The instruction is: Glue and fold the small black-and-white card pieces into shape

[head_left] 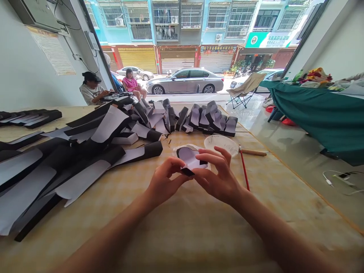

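Both hands hold a small folded black-and-white paper piece (189, 156) above the table, with its curved white face upward. My left hand (163, 184) pinches the left and near edge between thumb and fingers. On the other side, my right hand (220, 176) grips the right edge, its thumb beneath and its upper fingers raised and curved over it. Just beyond the hands lies a round white dish (222, 143), with a red-handled stick (243, 168) and a wooden-handled tool (253, 152) at its right. Something white and crumpled-looking shows behind the piece, partly hidden.
Long black-and-white folded pieces (82, 178) pile up on the left of the checked tabletop (176, 235). Shorter curved pieces (199, 115) stand heaped along the far side. Two people sit beyond the table. A green-draped table (315, 110) and a folding chair (247, 86) are at the right.
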A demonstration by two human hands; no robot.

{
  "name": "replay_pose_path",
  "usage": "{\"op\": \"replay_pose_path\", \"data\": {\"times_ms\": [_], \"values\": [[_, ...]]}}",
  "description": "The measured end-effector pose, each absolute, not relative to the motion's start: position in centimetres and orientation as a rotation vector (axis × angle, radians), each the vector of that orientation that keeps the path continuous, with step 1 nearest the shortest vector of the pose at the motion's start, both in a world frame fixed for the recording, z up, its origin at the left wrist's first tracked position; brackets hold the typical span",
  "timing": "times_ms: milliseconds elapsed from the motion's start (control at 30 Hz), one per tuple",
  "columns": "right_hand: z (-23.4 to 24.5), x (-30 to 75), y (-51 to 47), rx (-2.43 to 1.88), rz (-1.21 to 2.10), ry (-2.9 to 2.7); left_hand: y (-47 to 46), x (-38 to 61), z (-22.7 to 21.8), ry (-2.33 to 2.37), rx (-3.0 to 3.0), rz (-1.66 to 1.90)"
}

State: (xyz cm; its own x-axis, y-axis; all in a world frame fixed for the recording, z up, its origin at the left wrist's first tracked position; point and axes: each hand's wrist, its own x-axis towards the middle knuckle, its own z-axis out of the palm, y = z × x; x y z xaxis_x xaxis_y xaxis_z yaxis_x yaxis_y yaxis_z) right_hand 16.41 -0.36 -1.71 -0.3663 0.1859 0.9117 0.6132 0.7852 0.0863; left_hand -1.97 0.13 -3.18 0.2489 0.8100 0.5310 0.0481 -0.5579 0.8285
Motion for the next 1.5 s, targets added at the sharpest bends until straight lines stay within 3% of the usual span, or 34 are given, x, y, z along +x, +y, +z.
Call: {"op": "replay_pose_path", "data": {"times_ms": [533,733,967,1233,1500], "values": [[-1.7,17.6,0.1,-0.653,-0.503,-1.842,0.0,-1.9,-2.7,0.854,1.957,1.440],[-1.7,17.3,0.3,-0.632,0.000,-1.748,-0.2,-2.5,-2.7,0.804,2.113,1.316],[-1.9,17.0,0.7,-0.732,0.463,-1.718,-0.2,-2.2,-2.0,0.786,1.741,1.100],[-2.0,16.5,0.2,-0.718,0.387,-1.859,0.1,-1.6,-1.4,0.891,1.443,0.995],[-2.7,16.1,0.7,-0.734,0.360,-1.782,0.2,-1.5,-1.6,0.930,1.541,0.944]]}}
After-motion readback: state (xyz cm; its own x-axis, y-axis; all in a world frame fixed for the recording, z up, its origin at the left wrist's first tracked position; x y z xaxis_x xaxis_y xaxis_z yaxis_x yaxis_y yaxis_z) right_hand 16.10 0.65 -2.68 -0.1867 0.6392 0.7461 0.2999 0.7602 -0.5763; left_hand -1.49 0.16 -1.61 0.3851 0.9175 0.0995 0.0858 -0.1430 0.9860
